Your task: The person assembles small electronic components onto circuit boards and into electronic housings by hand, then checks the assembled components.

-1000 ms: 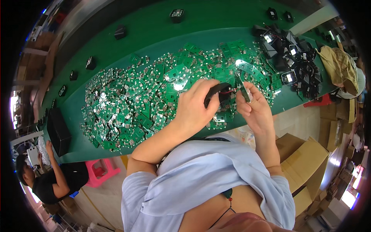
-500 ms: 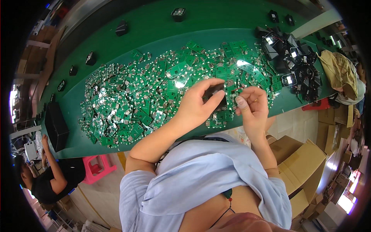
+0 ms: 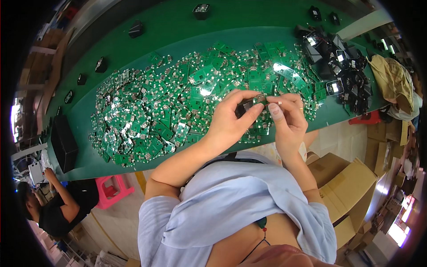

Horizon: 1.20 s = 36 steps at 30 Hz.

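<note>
My left hand (image 3: 227, 118) is closed around a small black housing (image 3: 243, 108), thumb on the near side and fingers over the top. A green circuit board (image 3: 262, 99) shows at the housing's right end, partly hidden by my fingers. Close against it, my right hand (image 3: 291, 118) pinches with thumb and forefinger. A small white connector (image 3: 280, 103) peeks out at those fingertips; the rest of it is hidden. Both hands are above the near right part of a wide heap of green circuit boards (image 3: 164, 98).
Black housings (image 3: 342, 66) are piled at the right of the green table (image 3: 106, 172). Several single ones (image 3: 135, 29) sit along the green strip (image 3: 169, 22) beyond. A black box (image 3: 63, 144) stands at the left end. Near a pink stool (image 3: 111, 191), a co-worker (image 3: 62, 207) sits. Cardboard boxes (image 3: 351, 191) are at right.
My right hand has moved left and slightly up, so its fingertips now meet the housing in my left hand. The single housings on the far strip have shifted slightly left.
</note>
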Each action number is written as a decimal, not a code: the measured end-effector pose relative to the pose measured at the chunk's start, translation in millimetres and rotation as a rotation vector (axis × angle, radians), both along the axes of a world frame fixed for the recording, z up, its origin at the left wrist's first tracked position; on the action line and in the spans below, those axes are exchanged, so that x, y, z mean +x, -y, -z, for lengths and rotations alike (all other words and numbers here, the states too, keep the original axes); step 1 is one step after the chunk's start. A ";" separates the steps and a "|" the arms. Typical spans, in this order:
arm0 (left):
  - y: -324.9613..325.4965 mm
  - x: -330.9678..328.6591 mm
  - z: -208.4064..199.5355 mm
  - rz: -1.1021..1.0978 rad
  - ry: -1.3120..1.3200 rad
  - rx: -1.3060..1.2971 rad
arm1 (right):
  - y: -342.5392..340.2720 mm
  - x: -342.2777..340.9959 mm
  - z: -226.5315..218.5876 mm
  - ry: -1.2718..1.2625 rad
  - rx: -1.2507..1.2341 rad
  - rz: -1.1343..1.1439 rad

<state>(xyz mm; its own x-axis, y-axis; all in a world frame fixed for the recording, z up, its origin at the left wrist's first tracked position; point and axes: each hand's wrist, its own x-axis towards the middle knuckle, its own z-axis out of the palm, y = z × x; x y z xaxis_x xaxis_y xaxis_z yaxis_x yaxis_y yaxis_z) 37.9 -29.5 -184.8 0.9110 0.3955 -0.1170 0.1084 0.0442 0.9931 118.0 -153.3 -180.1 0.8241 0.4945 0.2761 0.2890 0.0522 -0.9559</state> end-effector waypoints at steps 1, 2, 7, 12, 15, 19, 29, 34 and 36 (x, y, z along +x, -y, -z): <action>0.1 0.5 0.3 0.009 -0.011 0.066 | -1.1 0.3 0.9 0.041 0.019 0.006; 1.3 0.4 -3.1 0.011 -0.011 0.067 | -1.0 1.0 0.0 0.041 0.020 0.008; -2.7 0.6 -13.9 -0.235 0.272 0.322 | 0.9 18.1 -14.3 0.752 -0.335 -0.023; -1.3 -2.3 -17.9 -0.200 0.364 0.748 | 1.8 18.6 -46.9 1.096 -0.616 -0.052; -1.3 -1.8 -18.2 -0.200 0.371 0.819 | 2.8 16.6 -55.9 1.192 -0.700 -0.080; -4.7 -1.5 -12.6 -0.169 0.377 0.844 | 2.2 15.1 -57.1 1.208 -0.771 -0.130; -15.5 -3.7 -9.9 -0.124 0.291 0.588 | -7.7 13.8 -50.2 1.063 -0.649 -0.132; -12.9 -5.4 -12.5 -0.018 0.199 -0.156 | -9.0 15.7 -26.0 0.625 -0.263 -0.110; -14.8 -6.3 -15.7 -0.003 0.152 -0.289 | -11.1 14.8 -23.0 0.611 -0.267 -0.115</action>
<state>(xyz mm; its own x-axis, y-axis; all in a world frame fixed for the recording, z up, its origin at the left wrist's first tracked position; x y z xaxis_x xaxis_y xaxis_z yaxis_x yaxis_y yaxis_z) 31.6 -14.7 -169.0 0.9253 0.3688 -0.0881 -0.0404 0.3270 0.9441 132.8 -142.1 -157.1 0.4966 0.6860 0.5317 0.7885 -0.1005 -0.6067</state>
